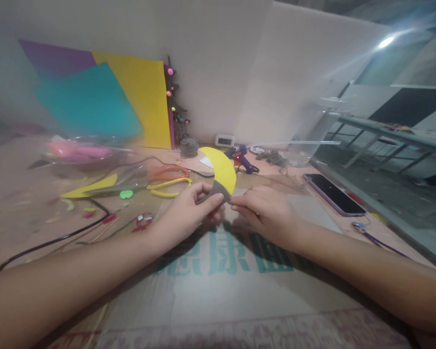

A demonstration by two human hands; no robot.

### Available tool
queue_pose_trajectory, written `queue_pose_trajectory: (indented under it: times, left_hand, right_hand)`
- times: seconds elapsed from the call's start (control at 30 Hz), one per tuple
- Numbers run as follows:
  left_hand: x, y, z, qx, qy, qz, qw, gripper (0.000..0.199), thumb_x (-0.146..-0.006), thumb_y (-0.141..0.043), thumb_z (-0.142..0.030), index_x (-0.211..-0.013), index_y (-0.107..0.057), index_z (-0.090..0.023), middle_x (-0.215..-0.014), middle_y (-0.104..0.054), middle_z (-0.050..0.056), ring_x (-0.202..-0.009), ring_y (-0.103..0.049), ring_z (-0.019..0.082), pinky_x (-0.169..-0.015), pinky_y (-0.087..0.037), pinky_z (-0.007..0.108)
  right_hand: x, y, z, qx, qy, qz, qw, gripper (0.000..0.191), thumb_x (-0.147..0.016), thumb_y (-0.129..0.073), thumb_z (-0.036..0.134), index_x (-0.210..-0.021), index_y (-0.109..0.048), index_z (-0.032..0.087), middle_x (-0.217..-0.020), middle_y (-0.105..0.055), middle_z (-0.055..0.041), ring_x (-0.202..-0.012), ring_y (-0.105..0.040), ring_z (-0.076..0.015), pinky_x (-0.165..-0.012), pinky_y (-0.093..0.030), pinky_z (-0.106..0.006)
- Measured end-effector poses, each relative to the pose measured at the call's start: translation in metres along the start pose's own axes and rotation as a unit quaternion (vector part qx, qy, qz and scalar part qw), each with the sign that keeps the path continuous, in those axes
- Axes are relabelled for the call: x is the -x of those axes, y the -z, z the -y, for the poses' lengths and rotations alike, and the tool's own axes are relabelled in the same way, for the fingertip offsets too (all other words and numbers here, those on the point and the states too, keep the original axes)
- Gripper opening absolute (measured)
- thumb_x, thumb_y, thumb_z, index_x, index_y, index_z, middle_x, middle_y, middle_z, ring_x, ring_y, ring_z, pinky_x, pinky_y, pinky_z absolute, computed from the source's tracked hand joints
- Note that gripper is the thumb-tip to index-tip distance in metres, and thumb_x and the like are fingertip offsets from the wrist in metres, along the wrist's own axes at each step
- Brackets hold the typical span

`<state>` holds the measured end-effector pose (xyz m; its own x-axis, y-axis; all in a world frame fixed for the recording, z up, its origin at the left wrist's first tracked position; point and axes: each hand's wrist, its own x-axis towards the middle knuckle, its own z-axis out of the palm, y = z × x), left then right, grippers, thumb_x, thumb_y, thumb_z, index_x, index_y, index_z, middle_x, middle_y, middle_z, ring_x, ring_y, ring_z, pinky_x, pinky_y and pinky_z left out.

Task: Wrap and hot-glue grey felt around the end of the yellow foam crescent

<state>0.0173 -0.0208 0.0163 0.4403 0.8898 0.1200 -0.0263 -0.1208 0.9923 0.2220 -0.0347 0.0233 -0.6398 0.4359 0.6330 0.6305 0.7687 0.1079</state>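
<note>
A yellow crescent-shaped piece, likely card or foam, stands upright above the table. Its lower end is covered in grey yarn. My left hand is closed around that covered end, thumb in front and fingers behind. Close on its right, my right hand pinches at the tip of the crescent, where the grey yarn seems to run into its fingertips; the strand itself is too fine to make out. Behind the hands lie a blue glue gun with a red light and scissors with a yellow handle.
A phone lies at the right table edge. A grey coil, a small white clock and a grey tangle sit at the back. Coloured sheets lean on the wall. A black cable crosses the left side.
</note>
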Motion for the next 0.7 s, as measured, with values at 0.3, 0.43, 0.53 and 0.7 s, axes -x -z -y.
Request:
queue_pose_trajectory:
  times: [0.3, 0.43, 0.53, 0.7]
  left_hand:
    - [0.001, 0.002, -0.001, -0.124, -0.009, -0.041, 0.991, 0.016, -0.083, -0.064, -0.033, -0.087, -0.062, -0.017, -0.080, -0.066, -0.001, -0.072, -0.059, 0.013, -0.064, -0.045, 0.022]
    - [-0.001, 0.004, 0.003, -0.096, -0.005, -0.031, 0.995, 0.019, -0.085, -0.063, -0.035, -0.092, -0.063, -0.017, -0.084, -0.067, 0.000, -0.073, -0.061, 0.014, -0.066, -0.047, 0.023]
    - [-0.003, 0.005, 0.006, -0.069, -0.006, -0.027, 0.997, 0.022, -0.085, -0.063, -0.037, -0.094, -0.062, -0.017, -0.086, -0.068, 0.000, -0.073, -0.062, 0.014, -0.065, -0.047, 0.023]
    - [-0.003, 0.005, 0.002, -0.093, -0.022, -0.045, 0.994, 0.024, -0.084, -0.065, -0.039, -0.094, -0.065, -0.018, -0.091, -0.070, 0.002, -0.074, -0.064, 0.015, -0.065, -0.048, 0.024]
  right_hand:
    - [0.000, 0.008, 0.008, 0.059, 0.092, 0.083, 0.991, 0.023, -0.098, -0.042, 0.014, -0.090, -0.064, 0.013, -0.071, -0.058, -0.0037, -0.065, -0.047, -0.0169, -0.059, -0.034, -0.031]
    - [0.001, 0.008, 0.010, 0.056, 0.098, 0.080, 0.990, 0.019, -0.097, -0.048, 0.018, -0.090, -0.065, 0.013, -0.070, -0.058, -0.0036, -0.065, -0.047, -0.0170, -0.059, -0.034, -0.032]
    - [-0.002, 0.013, 0.009, 0.006, 0.086, 0.074, 0.993, 0.025, -0.096, -0.053, 0.032, -0.083, -0.065, 0.014, -0.070, -0.061, -0.0053, -0.067, -0.051, -0.0177, -0.061, -0.037, -0.033]
    - [-0.009, 0.015, 0.002, -0.134, -0.114, 0.002, 0.984, 0.028, -0.091, -0.060, 0.042, -0.079, -0.057, 0.017, -0.075, -0.062, -0.0050, -0.070, -0.055, -0.0167, -0.065, -0.043, -0.031]
